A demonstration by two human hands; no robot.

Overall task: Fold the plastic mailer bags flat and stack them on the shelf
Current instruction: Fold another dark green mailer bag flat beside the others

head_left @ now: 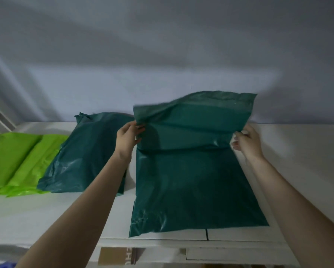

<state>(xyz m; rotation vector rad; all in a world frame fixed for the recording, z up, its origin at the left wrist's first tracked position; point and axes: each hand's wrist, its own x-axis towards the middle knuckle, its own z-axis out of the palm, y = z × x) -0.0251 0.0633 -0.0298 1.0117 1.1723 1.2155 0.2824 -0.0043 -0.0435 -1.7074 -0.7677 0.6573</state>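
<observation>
Teal mailer bag (pixel 191 180) lies on the white shelf (pixel 46 215), far edge lifted; left hand (pixel 127 139) and right hand (pixel 246 141) fingers pinch its sides. Folding underway; next, probably bring that edge toward the near end.

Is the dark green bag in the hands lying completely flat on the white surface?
No, both hands, left hand and right hand, lift the dark green bag's far end.

The lime bags (pixel 11 161) run off the left edge (cardboard (pixel 115 256) below blurred).
</observation>
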